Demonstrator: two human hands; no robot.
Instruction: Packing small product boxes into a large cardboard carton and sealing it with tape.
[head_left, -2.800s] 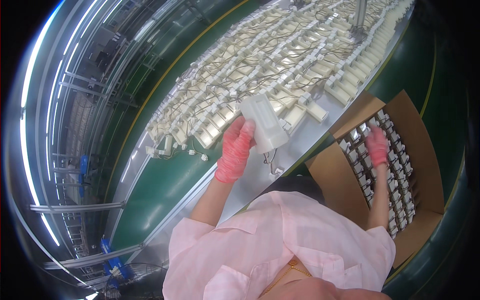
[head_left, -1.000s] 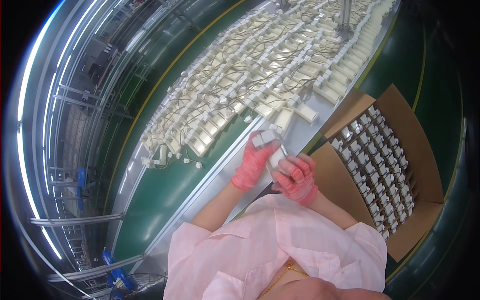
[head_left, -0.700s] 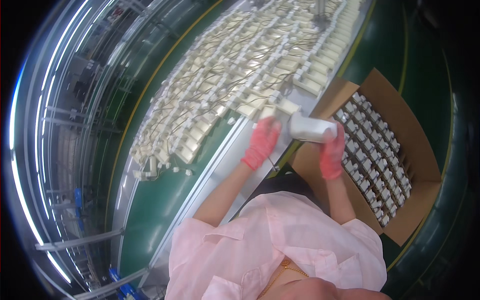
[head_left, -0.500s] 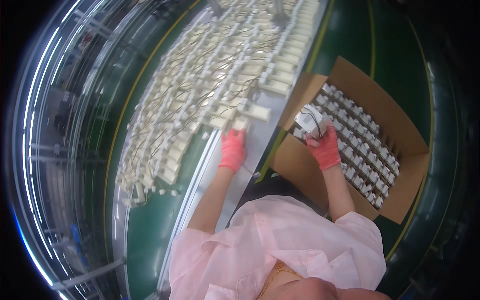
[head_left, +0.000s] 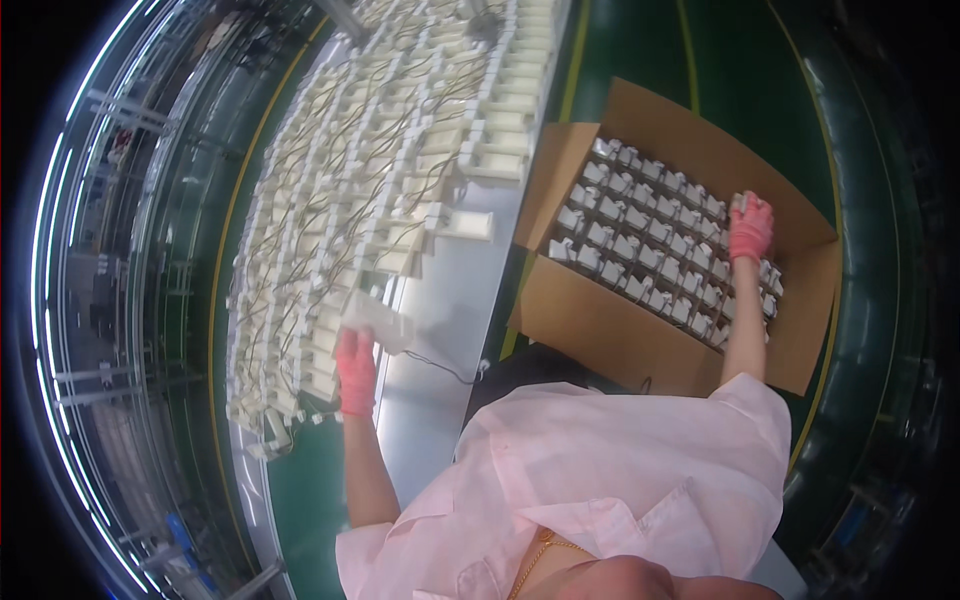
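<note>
My left hand (head_left: 357, 375), in a pink glove, is closed on the near end of a pale white block-shaped part (head_left: 385, 322), which is blurred by motion. A thin dark cable (head_left: 440, 364) trails from that part over the metal surface to a small white plug. Out to the right, my right hand (head_left: 750, 230), gloved in pink too, reaches down into an open cardboard box (head_left: 590, 318). Its fingers are bent around a small white part at the far right of the rows, mostly hidden by the glove. Several white parts (head_left: 640, 220) stand in the divided rows of the box.
Many cream-white parts with brown cables (head_left: 370, 150) lie in rows along the table to the left. Bare metal tabletop (head_left: 440, 300) borders them on the right. Metal posts (head_left: 345, 20) rise at the far end. The box flaps stand outward over the green floor (head_left: 650, 50).
My right hand has carried a white part from the box's near left to its far right, lower into the rows. My left hand has moved left and nearer, a white part now in it.
</note>
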